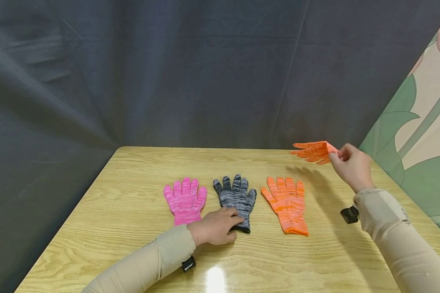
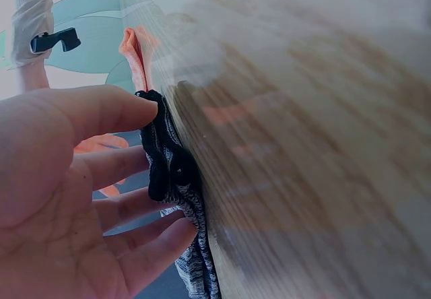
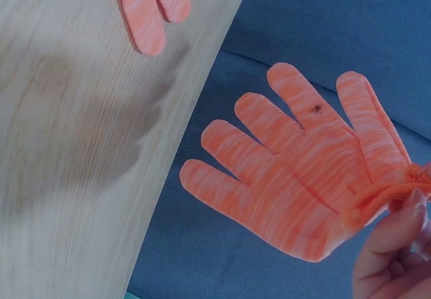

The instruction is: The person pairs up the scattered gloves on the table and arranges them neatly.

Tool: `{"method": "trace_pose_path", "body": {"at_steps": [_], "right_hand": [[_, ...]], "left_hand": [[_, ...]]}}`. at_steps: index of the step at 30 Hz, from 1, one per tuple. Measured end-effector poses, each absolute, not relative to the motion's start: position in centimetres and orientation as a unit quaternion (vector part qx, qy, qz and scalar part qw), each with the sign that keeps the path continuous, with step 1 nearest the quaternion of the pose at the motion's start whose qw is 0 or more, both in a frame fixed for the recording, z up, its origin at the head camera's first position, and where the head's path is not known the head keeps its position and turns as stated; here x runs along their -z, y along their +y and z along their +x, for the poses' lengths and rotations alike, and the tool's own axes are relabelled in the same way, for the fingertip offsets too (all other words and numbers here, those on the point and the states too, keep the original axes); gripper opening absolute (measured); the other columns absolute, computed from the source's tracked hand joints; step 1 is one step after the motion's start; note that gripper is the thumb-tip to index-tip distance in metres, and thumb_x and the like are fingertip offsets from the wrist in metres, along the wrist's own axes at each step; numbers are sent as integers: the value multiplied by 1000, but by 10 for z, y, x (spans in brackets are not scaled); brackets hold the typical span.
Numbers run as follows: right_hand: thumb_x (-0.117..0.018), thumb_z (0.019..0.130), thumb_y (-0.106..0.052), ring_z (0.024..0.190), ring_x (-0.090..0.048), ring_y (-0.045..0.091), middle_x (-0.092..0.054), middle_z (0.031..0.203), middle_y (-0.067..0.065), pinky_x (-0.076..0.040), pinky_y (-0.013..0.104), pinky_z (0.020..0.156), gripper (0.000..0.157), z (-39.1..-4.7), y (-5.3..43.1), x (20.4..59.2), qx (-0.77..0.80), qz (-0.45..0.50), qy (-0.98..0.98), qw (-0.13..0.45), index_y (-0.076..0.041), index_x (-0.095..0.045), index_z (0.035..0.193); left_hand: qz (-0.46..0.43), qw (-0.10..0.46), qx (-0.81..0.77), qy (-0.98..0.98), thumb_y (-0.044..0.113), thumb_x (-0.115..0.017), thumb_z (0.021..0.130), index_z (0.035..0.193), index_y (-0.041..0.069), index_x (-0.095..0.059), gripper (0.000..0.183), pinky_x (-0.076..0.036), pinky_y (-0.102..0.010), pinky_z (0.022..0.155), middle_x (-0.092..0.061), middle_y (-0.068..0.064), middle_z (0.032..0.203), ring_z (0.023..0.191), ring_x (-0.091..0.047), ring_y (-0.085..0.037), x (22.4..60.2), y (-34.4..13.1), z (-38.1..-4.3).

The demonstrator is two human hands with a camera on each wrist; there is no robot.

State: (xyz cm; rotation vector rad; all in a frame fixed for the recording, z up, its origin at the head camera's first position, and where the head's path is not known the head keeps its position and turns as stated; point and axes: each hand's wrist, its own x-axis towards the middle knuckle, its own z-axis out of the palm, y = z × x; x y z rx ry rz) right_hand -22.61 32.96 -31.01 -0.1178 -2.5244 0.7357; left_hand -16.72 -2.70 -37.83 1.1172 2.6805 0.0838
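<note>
My right hand (image 1: 353, 167) pinches an orange knit glove (image 1: 313, 152) by its cuff, up above the far right of the table. In the right wrist view this glove (image 3: 289, 171) hangs with its fingers spread and has a small dark spot near one finger's base. My left hand (image 1: 217, 226) rests at the cuff of a grey-and-black knit glove (image 1: 235, 197) lying on the table. Its thumb and fingers touch the black cuff (image 2: 158, 171) in the left wrist view, loosely spread. Right of that glove lies another orange glove (image 1: 290, 206), flat, fingers pointing away.
A pink glove (image 1: 186, 200) lies flat left of the grey one, its cuff beside my left wrist. The wooden table (image 1: 106, 228) ends at a dark curtain (image 1: 205, 81) behind. A wall with a painted plant (image 1: 425, 146) stands along the right.
</note>
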Motion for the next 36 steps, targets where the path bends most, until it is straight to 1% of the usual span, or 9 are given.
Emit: {"method": "trace_pose_path", "body": {"at_steps": [11, 20, 30, 36], "right_hand": [[-52, 89, -23, 48, -36, 9, -43, 56, 0, -31, 26, 44, 23, -224, 326, 310, -275, -29, -930, 243, -4, -50, 76], [-51, 90, -24, 49, -37, 12, -42, 57, 0, -31, 26, 44, 24, -222, 322, 308, -274, -26, -933, 231, -4, -50, 77], [-49, 91, -24, 50, -38, 13, -44, 60, 5, -32, 27, 45, 24, -219, 318, 308, -279, -24, -934, 224, -4, -49, 77], [-50, 90, -23, 50, -37, 12, -43, 59, 3, -31, 26, 44, 24, -219, 316, 307, -281, -21, -932, 227, -4, -49, 76]], "left_hand": [[383, 121, -31, 915, 30, -53, 92, 138, 20, -46, 48, -42, -31, 103, -46, -4, 139, 126, -46, -20, 379, -27, -168], [381, 120, -32, 916, 30, -53, 92, 139, 20, -46, 48, -41, -32, 104, -46, -5, 139, 128, -45, -21, 378, -27, -168], [379, 123, -30, 917, 31, -53, 92, 138, 21, -46, 48, -41, -32, 104, -45, -4, 140, 129, -44, -21, 377, -27, -166], [381, 121, -28, 916, 30, -53, 92, 138, 20, -46, 48, -41, -32, 104, -45, -4, 140, 128, -44, -20, 378, -27, -167]]}}
